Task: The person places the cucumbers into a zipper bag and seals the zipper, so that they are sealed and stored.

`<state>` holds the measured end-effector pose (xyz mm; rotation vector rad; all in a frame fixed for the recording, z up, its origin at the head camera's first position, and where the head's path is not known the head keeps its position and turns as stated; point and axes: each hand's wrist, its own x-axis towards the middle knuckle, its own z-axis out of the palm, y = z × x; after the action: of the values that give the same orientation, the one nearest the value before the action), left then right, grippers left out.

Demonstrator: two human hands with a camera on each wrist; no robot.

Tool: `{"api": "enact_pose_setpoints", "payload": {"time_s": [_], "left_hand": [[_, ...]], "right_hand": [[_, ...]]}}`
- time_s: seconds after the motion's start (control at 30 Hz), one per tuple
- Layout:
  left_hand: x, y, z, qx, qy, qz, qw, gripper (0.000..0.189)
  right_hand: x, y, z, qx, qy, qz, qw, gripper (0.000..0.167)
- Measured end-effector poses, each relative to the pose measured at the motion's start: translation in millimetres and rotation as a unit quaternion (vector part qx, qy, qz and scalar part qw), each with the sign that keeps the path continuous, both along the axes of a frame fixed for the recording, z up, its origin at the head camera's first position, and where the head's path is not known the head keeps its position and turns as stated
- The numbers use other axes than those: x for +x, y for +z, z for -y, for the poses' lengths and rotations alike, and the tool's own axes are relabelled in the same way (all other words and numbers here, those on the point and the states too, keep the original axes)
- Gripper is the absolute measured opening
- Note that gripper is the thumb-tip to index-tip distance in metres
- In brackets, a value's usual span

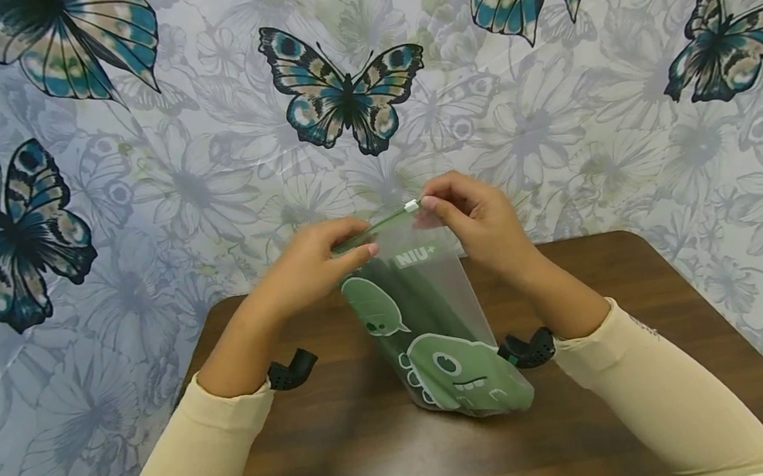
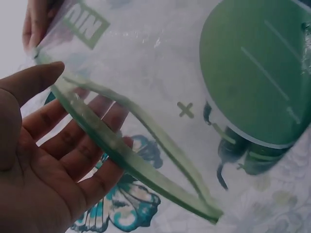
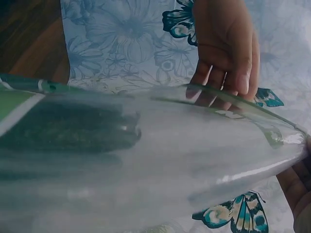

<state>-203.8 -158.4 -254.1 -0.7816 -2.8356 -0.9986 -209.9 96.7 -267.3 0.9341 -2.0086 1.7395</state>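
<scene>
Both hands hold a translucent slider zip bag with green cartoon prints and "NIU+" lettering, tilted above the wooden table. My right hand pinches its top right corner, beside the white slider. At the left part of the top edge, my left hand holds the rim between thumb and fingers. In the left wrist view the green zip strips stand apart, and the left hand's fingers lie behind the nearer strip. A dark green shape shows through the film; what it is cannot be told.
The brown wooden table lies below the bag. A cloth printed with butterflies and flowers hangs behind it. A black wrist camera sits on the left wrist, another black camera on the right, near the bag's side.
</scene>
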Motion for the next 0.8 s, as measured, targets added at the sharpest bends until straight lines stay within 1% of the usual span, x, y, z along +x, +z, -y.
{"api": "enact_pose_setpoints", "payload": {"time_s": [0.07,0.17,0.27,0.4,0.47,0.6,0.8], "left_hand": [[-0.3,-1.7,-4.3,0.005,0.002,0.003,1.0000,0.041],[1.4,-0.3,-11.8,0.021,0.005,0.004,0.9998,0.045],[6.7,4.8,-22.9,0.055,-0.003,-0.009,0.9984,0.045],[14.7,11.7,-40.2,0.103,-0.021,-0.022,0.9942,0.042],[16.5,13.9,-47.3,0.122,-0.022,-0.018,0.9921,0.039],[16.4,14.3,-55.7,0.128,-0.012,-0.025,0.9914,0.030],[14.2,8.2,-58.8,0.129,-0.007,-0.045,0.9906,0.025]], "right_hand": [[0.1,-0.2,0,0.008,-0.005,0.001,1.0000,0.011],[0.1,-0.3,-1,0.021,-0.011,-0.001,0.9997,0.011],[0.6,0.0,-1,0.030,-0.010,-0.008,0.9995,0.012],[2.5,0.6,-2,0.032,-0.006,-0.014,0.9994,0.012],[3.6,0.4,-3,0.034,-0.006,-0.018,0.9992,0.012],[7.8,0.1,-5,0.038,-0.007,-0.024,0.9989,0.011],[11.7,-0.3,-7,0.038,-0.011,-0.019,0.9990,0.009]]}}
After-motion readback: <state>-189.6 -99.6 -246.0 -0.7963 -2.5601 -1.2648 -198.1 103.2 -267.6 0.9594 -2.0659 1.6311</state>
